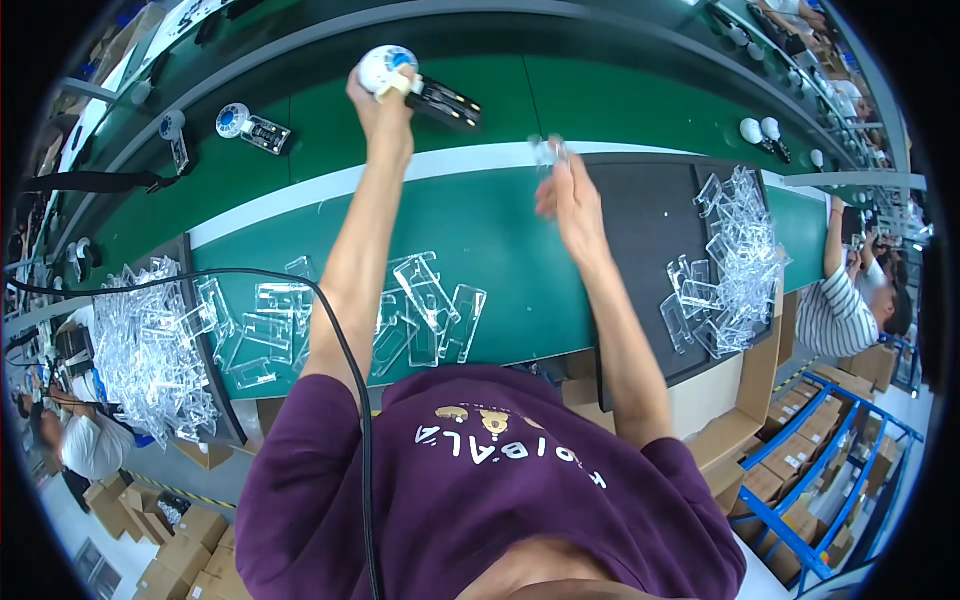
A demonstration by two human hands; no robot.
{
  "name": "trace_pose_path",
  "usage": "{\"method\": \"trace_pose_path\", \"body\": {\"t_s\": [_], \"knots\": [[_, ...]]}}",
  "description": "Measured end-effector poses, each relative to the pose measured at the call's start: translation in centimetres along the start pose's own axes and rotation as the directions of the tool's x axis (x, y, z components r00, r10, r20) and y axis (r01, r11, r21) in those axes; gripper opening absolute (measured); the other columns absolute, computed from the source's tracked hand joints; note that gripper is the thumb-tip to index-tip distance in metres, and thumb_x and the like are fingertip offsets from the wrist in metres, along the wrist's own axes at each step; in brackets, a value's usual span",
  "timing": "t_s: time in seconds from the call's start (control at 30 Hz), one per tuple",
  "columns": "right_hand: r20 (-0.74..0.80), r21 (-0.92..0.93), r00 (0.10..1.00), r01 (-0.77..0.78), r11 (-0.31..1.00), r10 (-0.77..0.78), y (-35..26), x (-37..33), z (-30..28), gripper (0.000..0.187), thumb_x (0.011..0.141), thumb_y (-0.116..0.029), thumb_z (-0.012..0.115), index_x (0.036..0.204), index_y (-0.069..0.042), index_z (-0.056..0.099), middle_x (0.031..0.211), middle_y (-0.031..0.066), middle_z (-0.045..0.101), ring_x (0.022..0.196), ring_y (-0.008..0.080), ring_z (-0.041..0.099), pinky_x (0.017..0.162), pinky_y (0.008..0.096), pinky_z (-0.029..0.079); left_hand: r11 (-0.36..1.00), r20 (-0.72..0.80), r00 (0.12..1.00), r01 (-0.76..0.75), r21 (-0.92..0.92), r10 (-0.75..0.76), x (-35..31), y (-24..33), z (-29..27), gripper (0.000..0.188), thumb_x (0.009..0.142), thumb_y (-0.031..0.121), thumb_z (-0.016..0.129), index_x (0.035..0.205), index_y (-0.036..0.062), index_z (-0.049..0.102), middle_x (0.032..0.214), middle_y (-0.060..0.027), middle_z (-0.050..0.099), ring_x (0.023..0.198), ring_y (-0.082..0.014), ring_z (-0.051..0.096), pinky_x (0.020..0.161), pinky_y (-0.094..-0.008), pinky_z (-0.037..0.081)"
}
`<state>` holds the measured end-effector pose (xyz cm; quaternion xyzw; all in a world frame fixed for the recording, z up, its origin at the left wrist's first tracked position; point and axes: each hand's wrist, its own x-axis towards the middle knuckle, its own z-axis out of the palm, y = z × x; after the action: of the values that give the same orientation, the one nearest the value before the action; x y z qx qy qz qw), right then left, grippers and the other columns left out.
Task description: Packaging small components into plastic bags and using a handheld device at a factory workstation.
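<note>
Over the green conveyor belt, my left hand (380,112) is closed round a white round-headed device (388,65) with a blue centre. A flat black part (446,104) with small light spots sticks out from it to the right. Something pale is wrapped on a finger of that hand. Further right, my right hand (574,205) pinches a small clear plastic piece (548,150), somewhat blurred, above the pale edge strip of the belt. Loose clear plastic frames (425,290) lie on the green bench below and beside my left forearm.
Heaps of clear plastic frames fill a left tray (155,350) and lie on a dark tray at right (740,260). More white-headed devices (233,121) rest on the belt. A black cable (345,350) hangs across my left arm. Co-workers (845,310) sit on both sides.
</note>
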<state>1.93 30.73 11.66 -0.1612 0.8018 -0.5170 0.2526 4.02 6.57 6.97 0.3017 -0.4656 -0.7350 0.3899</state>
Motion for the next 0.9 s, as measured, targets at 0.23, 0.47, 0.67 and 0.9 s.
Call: {"method": "trace_pose_path", "body": {"t_s": [0.23,0.47,0.67,0.9], "knots": [[-0.033,-0.752,0.867,0.307,0.584,-0.498,-2.0,1.7,3.1,0.047,0.086,-0.023,0.051,0.13,-0.009,0.04,0.102,0.0187,0.046,0.099,0.0302,0.045,0.083,0.0421,0.035,0.951,0.256,0.956,0.202,-0.232,-0.14,-7.5,0.8,2.8,0.072,0.078,0.019,0.066,0.132,0.0135,0.019,0.118,-0.0113,0.042,0.103,-0.022,0.048,0.079,-0.0389,0.046],[0.01,-0.711,0.778,0.447,0.543,-0.628,-0.1,2.1,2.9,0.052,0.083,-0.023,0.057,0.13,-0.011,0.04,0.108,0.0152,0.048,0.101,0.0316,0.045,0.085,0.043,0.036,0.97,0.319,0.939,0.186,-0.155,-0.129,-8.6,1.7,2.8,0.071,0.08,0.021,0.065,0.133,0.0109,0.019,0.119,-0.0114,0.043,0.102,-0.0212,0.05,0.078,-0.0372,0.047],[-0.016,-0.484,0.879,0.409,0.774,-0.476,-1.0,0.1,1.8,0.056,0.08,-0.023,0.061,0.13,-0.011,0.039,0.107,0.0142,0.051,0.094,0.032,0.05,0.078,0.0392,0.042,0.957,0.317,0.945,0.166,-0.238,-0.085,-10.7,1.6,3.6,0.055,0.081,0.022,0.065,0.124,0.0027,0.036,0.11,-0.0089,0.05,0.099,-0.0179,0.051,0.08,-0.0312,0.045],[-0.316,0.225,0.916,0.326,0.918,-0.248,0.8,-0.7,3.4,0.034,0.086,-0.024,0.057,0.11,-0.001,0.05,0.089,0.0093,0.056,0.074,0.0163,0.055,0.059,0.0303,0.046,0.951,0.411,0.89,0.275,-0.144,-0.195,-12.3,1.5,2.5,0.043,0.084,0.02,0.06,0.117,-0.0027,0.046,0.107,-0.0128,0.056,0.096,-0.0201,0.056,0.087,-0.0323,0.042]]}}
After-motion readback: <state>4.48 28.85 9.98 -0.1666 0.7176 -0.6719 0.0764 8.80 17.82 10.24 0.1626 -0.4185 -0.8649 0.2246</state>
